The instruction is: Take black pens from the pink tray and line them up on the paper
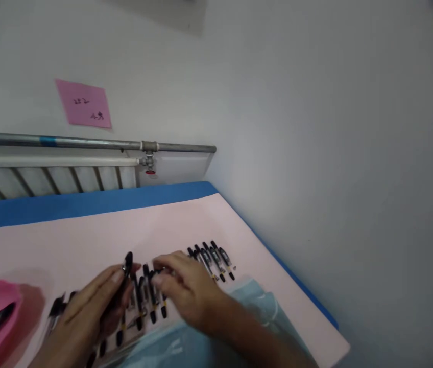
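Note:
My left hand [96, 301] is closed around a black pen [128, 259], whose dark upper end pokes up past the thumb; the rest is hidden in the fingers. My right hand [186, 286] bends over the row, thumb and fingertips drawn together at its pens; whatever lies between them is hidden and blurred. Beneath and between the hands, several clear-barrelled pens [150, 294] with black ends lie side by side on the pink sheet [186, 220]. Another group of pens [216, 260] lies farther right, beyond my right hand.
At the left edge sits a bright pink container [7, 291] with dark pens in it. Light blue plastic packaging [174, 347] lies under my right forearm. The table's blue edge [86, 203] meets a radiator [59, 179] and pipe [101, 144] behind; a wall [316, 179] borders the right.

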`<state>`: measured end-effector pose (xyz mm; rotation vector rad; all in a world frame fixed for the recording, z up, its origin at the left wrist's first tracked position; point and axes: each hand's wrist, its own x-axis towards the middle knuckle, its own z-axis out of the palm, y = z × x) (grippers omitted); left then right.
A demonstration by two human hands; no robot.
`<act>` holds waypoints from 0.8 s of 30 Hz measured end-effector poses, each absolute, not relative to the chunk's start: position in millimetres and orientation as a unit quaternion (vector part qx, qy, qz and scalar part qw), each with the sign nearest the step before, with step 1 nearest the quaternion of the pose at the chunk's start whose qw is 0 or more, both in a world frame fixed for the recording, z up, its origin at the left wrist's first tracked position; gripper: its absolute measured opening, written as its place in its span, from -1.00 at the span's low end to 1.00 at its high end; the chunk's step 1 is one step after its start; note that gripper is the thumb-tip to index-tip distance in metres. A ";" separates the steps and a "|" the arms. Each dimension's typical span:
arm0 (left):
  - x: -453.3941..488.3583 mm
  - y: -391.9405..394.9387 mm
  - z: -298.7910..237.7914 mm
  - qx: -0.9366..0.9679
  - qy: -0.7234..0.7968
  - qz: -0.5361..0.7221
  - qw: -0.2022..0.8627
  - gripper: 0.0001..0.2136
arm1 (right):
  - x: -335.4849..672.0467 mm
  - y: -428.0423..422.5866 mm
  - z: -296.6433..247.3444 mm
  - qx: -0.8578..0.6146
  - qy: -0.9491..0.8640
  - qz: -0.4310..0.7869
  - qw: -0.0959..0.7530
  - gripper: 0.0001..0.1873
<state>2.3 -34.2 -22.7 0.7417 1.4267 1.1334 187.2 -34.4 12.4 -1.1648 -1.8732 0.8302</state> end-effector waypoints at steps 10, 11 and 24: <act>47.7 -44.2 -26.2 0.257 0.509 0.413 0.710 -0.65 | 166.6 -24.0 -33.1 -0.448 -0.442 0.617 0.472 -0.76; 49.3 -43.6 -25.8 0.276 0.496 0.403 0.717 -0.65 | 167.2 -23.0 -32.9 -0.449 -0.427 0.617 0.485 -0.77; 48.3 -38.5 -31.3 0.325 0.524 0.313 0.722 -0.55 | 178.1 -5.6 -34.9 -0.378 -0.261 0.623 0.633 -0.84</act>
